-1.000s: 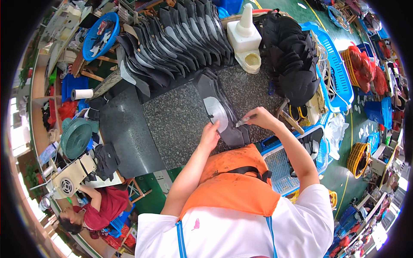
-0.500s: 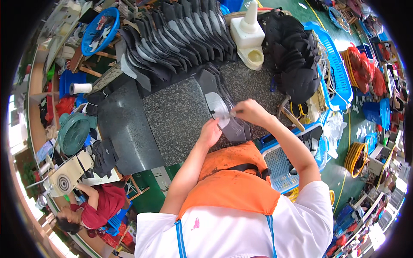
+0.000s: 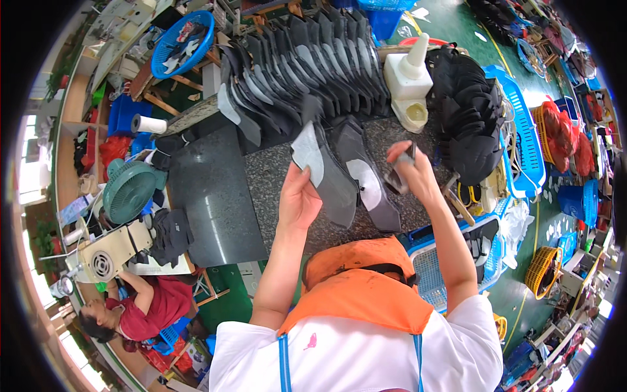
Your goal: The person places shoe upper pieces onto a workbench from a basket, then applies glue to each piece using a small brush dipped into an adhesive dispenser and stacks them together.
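Note:
My left hand (image 3: pixel 300 199) pinches a dark grey, curved shoe-upper piece (image 3: pixel 334 189) with a light grey patch, lifted at a slant above the stone worktop (image 3: pixel 274 163). Just right of it lies a small stack of similar pieces (image 3: pixel 366 173), a pale patch on the top one. Over that stack's right side, my right hand (image 3: pixel 418 175) is closed around a small dark tool (image 3: pixel 396 181); motion blur hides its kind. Behind both hands stands a long row of overlapping dark grey pieces (image 3: pixel 307 65), several with light patches.
A white bottle with a nozzle (image 3: pixel 409 75) and an attached cup (image 3: pixel 415 115) stands at the back. Right of it are a black pile of pieces (image 3: pixel 462 117), a wooden handle (image 3: pixel 460 208) and blue baskets (image 3: pixel 522 150). A co-worker (image 3: pixel 160 304) sits by a sewing machine (image 3: pixel 108 255) at left.
My left hand has moved left and up, now with a piece held away from the stack. My right hand has drawn back right with the dark tool. The view has shifted slightly.

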The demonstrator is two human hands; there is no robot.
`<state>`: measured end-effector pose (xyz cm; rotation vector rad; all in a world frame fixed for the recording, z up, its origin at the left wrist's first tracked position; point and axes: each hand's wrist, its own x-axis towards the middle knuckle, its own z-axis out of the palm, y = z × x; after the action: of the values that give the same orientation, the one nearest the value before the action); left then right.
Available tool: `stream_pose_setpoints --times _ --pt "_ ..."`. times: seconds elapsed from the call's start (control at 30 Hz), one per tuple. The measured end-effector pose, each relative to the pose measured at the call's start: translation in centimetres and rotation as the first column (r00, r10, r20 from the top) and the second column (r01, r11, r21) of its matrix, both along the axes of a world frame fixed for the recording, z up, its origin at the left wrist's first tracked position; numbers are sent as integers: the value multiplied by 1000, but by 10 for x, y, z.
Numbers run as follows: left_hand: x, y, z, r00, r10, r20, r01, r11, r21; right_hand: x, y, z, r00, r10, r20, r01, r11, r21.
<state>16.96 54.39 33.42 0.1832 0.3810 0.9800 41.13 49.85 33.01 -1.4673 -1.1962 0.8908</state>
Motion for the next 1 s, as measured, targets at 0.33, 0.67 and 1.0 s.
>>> stream_pose_setpoints --times 0.33,0.67,1.0 --pt "-12 21 32 1000 19 16 -20 999 32 -68 7 86 840 9 543 -283 860 424" --pt "-58 44 15 959 259 -111 -246 962 119 -96 18 53 852 331 406 -394 915 82" --pt "-190 203 -81 844 349 -408 -166 892 421 -95 20 11 865 404 297 -330 905 -268"
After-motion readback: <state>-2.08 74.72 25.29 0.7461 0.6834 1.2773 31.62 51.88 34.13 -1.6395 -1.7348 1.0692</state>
